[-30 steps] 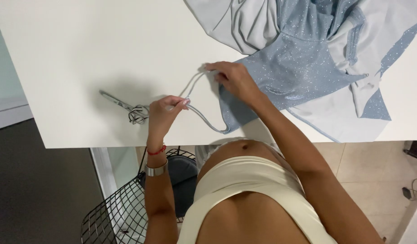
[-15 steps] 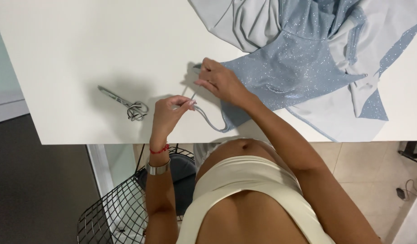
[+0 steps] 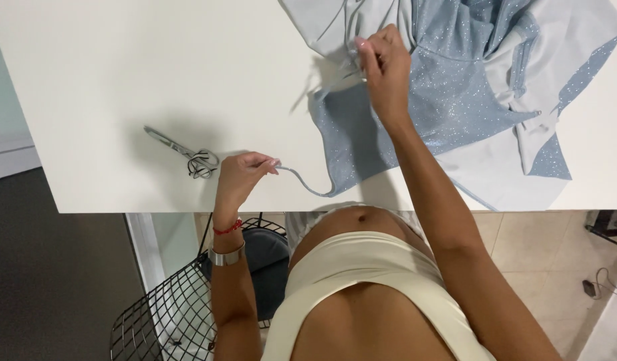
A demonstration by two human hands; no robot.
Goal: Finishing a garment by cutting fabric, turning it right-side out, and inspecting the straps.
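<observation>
1. No packages, labels, signs or screens show anywhere in view, neither on the white table [image 3: 108, 73] nor on the floor beside it.

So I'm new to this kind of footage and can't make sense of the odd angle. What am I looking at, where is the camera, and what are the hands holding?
There is no machine here: a person works with two bare hands. The single picture comes from a camera worn on the person's head, looking straight down, so you see their own torso and arms from above.

In front of them is a white table. On it lies a pale blue glittery garment, bunched at the far right, and a pair of metal scissors lying flat, untouched.

The left hand pinches the end of a thin strap that runs from the garment's lower edge. The right hand is raised over the cloth, fingers closed on another thin strip of the fabric.

Below the table edge is a black wire basket on the floor.
</observation>
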